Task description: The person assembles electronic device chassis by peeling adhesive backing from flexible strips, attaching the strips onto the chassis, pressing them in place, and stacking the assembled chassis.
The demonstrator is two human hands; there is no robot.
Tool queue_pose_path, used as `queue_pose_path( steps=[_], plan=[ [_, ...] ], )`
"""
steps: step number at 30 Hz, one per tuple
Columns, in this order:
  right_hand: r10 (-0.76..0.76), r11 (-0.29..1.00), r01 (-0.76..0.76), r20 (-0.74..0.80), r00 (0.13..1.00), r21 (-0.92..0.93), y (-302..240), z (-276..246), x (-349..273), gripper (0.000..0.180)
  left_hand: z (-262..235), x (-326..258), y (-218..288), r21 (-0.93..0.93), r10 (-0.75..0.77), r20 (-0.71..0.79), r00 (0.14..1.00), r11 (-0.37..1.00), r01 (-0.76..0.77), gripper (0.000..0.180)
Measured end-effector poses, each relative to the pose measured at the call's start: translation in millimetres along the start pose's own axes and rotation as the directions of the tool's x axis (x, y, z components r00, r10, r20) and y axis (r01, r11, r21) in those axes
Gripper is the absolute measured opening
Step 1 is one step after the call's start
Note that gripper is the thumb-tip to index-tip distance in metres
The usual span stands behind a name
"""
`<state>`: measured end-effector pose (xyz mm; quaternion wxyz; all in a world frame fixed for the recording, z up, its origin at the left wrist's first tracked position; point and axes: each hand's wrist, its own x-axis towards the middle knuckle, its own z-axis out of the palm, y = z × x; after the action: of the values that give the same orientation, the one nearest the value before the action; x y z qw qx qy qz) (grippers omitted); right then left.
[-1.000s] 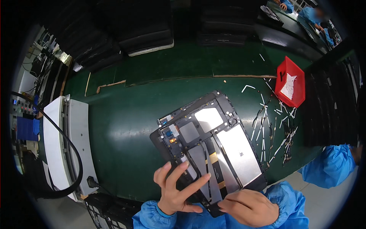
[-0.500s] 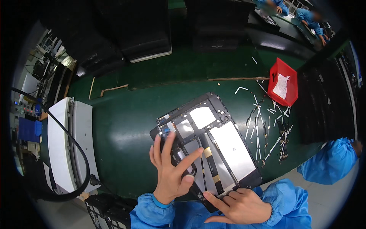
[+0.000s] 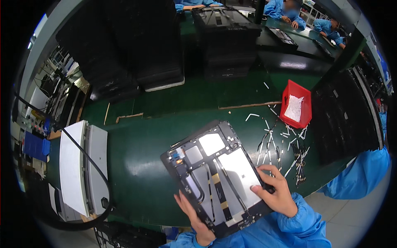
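An opened tablet [image 3: 242,165], its inner side up, lies tilted between my two hands. Silvery battery panels, dark ribbon cables with gold patches and a small blue-and-copper part near its far left corner show inside the black frame. My left hand [image 3: 194,219] supports the near left edge, its fingers partly hidden beneath. On the right edge my right hand [image 3: 279,194] grips the tablet, thumb on the upper face and fingers curled around the side. A dark flat edge shows behind the tablet's far left side; what it belongs to is unclear.
A red bin [image 3: 308,108] holding white paper stands far right. Near it lie loose white strips [image 3: 269,140] and dark ribbon cables [image 3: 300,165]. Black stacks [image 3: 229,62] line the back and right. A white-grey fixture [image 3: 74,165] and black cable are left. Other people sit beyond.
My left hand has left the tablet's inner face for its near left edge. My right hand has shifted from the near edge to the right edge. The head view has tilted upward.
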<state>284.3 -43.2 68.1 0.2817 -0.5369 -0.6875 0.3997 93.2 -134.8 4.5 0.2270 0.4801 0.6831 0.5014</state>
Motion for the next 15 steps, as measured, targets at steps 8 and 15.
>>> queue_pose_path(
  steps=[8, 15],
  plan=[
    [0.06, 0.881, -0.033, -0.043, 0.997, 0.471, -28, -42, -8, 0.064, -8, 40, 54, -0.234, 0.163, -0.004, 0.987, 0.959, -0.16, 0.094],
    [-0.182, 0.919, 0.277, -0.321, 0.929, 0.281, -57, -126, 124, 0.063, -18, 102, 11, 0.01, 0.349, -0.185, 0.919, 0.935, -0.354, 0.083]
  ],
)
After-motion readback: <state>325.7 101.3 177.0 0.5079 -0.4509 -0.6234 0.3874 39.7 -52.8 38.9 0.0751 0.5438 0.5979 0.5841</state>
